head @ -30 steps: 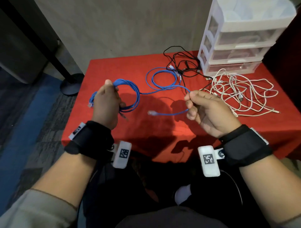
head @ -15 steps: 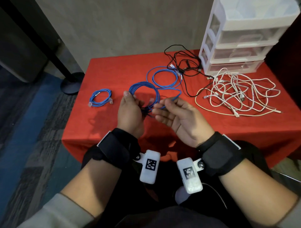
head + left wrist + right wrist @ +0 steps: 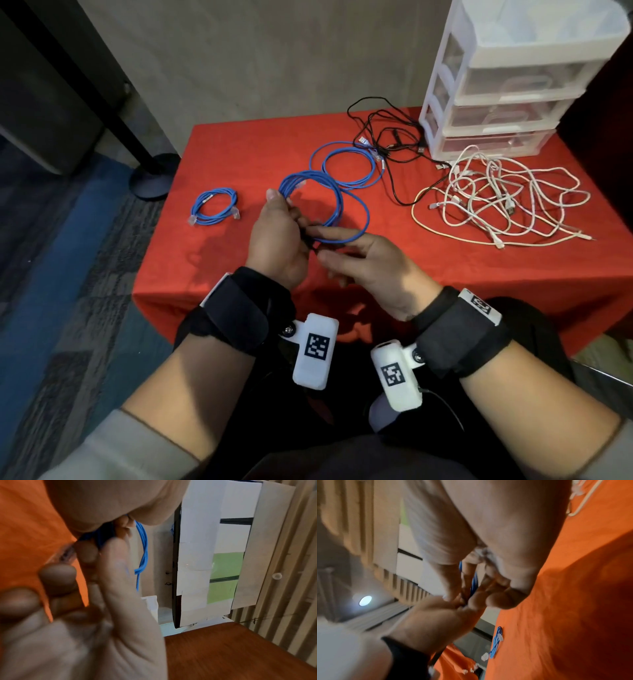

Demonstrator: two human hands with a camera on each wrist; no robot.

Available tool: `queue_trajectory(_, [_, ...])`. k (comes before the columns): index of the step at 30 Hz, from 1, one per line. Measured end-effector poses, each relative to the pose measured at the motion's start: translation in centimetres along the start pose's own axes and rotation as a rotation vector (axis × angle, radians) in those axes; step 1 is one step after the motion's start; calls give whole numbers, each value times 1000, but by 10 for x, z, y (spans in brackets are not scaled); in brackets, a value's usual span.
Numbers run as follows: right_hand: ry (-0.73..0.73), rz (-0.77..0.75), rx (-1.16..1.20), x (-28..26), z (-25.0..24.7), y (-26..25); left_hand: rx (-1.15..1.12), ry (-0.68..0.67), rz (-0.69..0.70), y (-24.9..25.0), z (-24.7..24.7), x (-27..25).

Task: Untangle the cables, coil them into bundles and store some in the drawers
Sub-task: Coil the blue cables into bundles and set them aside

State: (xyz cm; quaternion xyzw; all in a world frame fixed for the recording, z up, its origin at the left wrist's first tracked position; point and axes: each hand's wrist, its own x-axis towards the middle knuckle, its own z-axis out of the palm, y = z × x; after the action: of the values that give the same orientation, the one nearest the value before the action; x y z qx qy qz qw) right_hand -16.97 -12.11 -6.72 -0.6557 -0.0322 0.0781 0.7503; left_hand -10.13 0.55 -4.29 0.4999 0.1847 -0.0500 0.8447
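Now 3 blue coils: both hands (image 3: 277, 236) (image 3: 370, 263) gripping 1 (image 3: 337, 205), 2 on table.

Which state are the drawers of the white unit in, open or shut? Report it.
Shut. All three fronts of the white plastic drawer unit sit flush with its frame, none pulled out.

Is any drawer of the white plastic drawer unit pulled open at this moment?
No: in the head view all drawers of the drawer unit sit flush and closed.

Blurred fingers (image 3: 498, 600) of both hands around blue cable (image 3: 475, 581), above orange cloth (image 3: 573, 601).
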Motion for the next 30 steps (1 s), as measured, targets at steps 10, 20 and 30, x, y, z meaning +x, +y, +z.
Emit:
queue_trajectory(10, [197,-383,-909,18,-51,-28,778,-448,377,10,-21,-16])
queue_trajectory(20, [242,-285,-883,38,-52,-45,954,-660,241,1,-31,-25])
queue_trajectory(30, [123,-25,-689,27,-59,-43,1004,-414,211,-14,-45,-17])
